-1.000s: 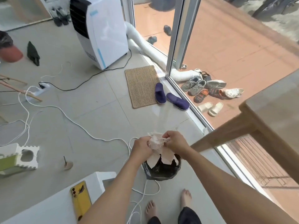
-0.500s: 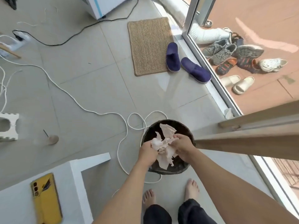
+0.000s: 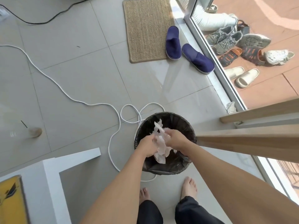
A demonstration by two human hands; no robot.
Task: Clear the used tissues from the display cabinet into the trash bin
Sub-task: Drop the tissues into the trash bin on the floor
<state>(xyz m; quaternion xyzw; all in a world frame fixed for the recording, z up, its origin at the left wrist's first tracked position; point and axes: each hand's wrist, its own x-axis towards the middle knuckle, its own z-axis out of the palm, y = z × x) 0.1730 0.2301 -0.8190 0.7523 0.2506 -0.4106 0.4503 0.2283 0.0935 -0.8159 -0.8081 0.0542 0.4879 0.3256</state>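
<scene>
The used tissues [image 3: 159, 143] were bunched into one crumpled white wad, held between my two hands directly over the open mouth of the trash bin [image 3: 186, 125], with a loose tail of paper hanging down into the bin's inside. My left hand [image 3: 148, 147] gripped the wad from the left with its fingers curled around the paper. My right hand [image 3: 174, 139] clamped it from the right, fingers pressed together and folded over the top of the bunch. Both hands were touching the tissues and nearly touching each other.

The bin was round, lined with a black bag [image 3: 166, 168], and stood on the pale tiled floor [image 3: 80, 81] just ahead of my bare feet [image 3: 188, 186]. A white cable [image 3: 68, 95] snaked across the tiles from the left and looped just behind and beside the bin. A wooden table edge [image 3: 252, 138] reached in from the right, close to the bin's rim. At lower left sat the corner of a white surface [image 3: 51, 167] with a yellow object [image 3: 11, 201] lying on it. Farther off lay a woven mat [image 3: 148, 28], with a pair of blue slippers [image 3: 186, 49] beside it near the glass door track [image 3: 215, 65], and more shoes [image 3: 242, 46] outside on the reddish paving.
</scene>
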